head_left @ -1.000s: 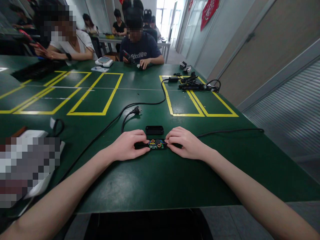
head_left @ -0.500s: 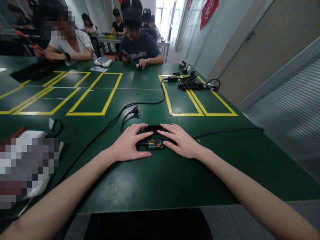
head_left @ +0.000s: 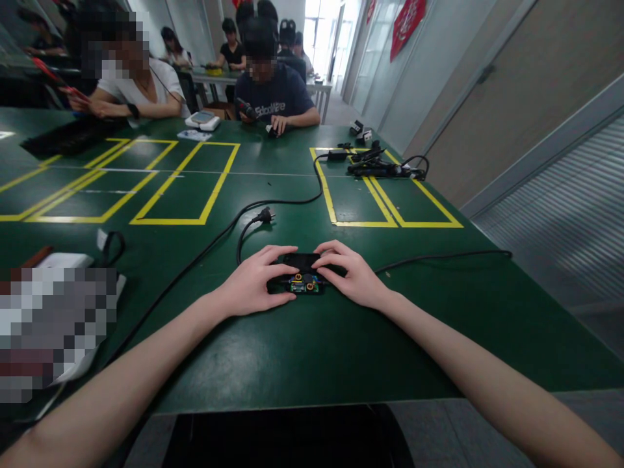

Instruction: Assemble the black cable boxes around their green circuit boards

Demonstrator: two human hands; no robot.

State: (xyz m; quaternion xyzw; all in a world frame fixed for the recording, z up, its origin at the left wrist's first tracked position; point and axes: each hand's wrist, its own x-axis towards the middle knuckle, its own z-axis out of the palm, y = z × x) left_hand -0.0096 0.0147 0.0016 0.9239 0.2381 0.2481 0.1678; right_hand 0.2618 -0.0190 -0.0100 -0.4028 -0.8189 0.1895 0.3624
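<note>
An opened black power adapter lies in front of me, its circuit board (head_left: 305, 285) with copper-ringed coils facing up. Just beyond the board, the black adapter cover (head_left: 303, 261) is tilted between my hands. My left hand (head_left: 251, 279) curls round the left side, fingers at the cover's left end and thumb along the near edge of the board's casing. At the cover's right end, my right hand (head_left: 355, 276) pinches it between thumb and fingers. Past my left hand, a black power plug (head_left: 266, 216) rests on its cord.
The green table (head_left: 234, 364) carries yellow tape rectangles. A long black cable (head_left: 229, 224) crosses to a heap of adapters (head_left: 377, 162) at back right. Another cord (head_left: 453, 253) runs right. A partly blurred white object (head_left: 63, 318) sits left. Two people work across the table.
My right hand has closed its fingers from a looser spread into a pinch on the cover. The cover has tilted up and come closer to the board. My left hand has barely moved.
</note>
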